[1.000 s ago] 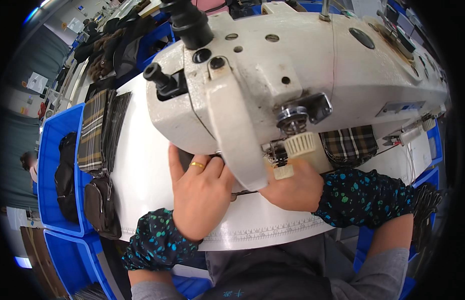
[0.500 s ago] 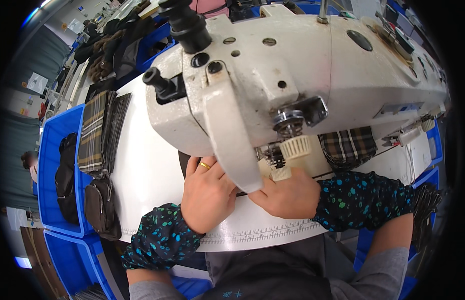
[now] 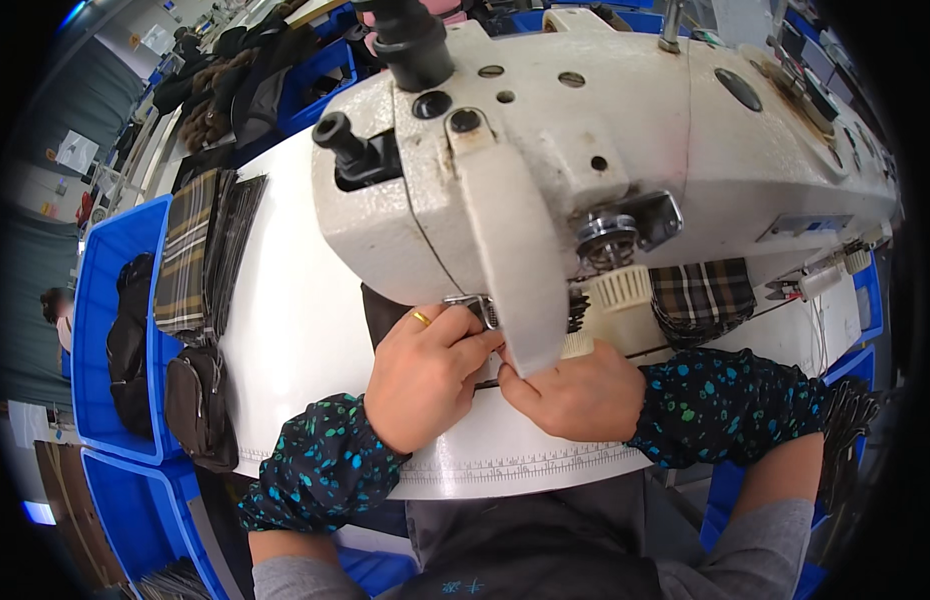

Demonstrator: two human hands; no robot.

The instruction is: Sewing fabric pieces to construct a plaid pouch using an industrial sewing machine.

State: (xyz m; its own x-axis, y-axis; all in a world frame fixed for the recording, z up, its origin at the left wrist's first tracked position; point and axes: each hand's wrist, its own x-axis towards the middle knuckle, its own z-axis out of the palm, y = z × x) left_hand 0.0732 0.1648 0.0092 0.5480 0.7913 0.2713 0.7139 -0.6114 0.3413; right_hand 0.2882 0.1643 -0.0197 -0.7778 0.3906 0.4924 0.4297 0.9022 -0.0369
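A dark brown piece of fabric (image 3: 383,312) lies on the white sewing table under the head of a sewing machine (image 3: 540,215). My left hand (image 3: 425,375), with a gold ring, rests over this fabric; its thumb and fingers are pinched together beside the metal presser part (image 3: 477,308). Close by, my right hand (image 3: 583,393) is curled, its fingertips turned in toward the left hand. The machine's long white lever (image 3: 520,270) covers the tips of those fingers, so what they grip is hidden. A thin dark edge shows between both hands.
Plaid fabric pieces (image 3: 190,245) and a small dark pouch (image 3: 198,400) lie at the table's left edge, beside blue bins (image 3: 93,400). More plaid pieces (image 3: 703,295) are stacked right of the needle area. A ruler scale (image 3: 525,466) runs along the near edge.
My left hand's fingers have drawn in from under the machine head to a pinch nearer the right hand. The right hand stays nearly in place. The whole view has shifted slightly.
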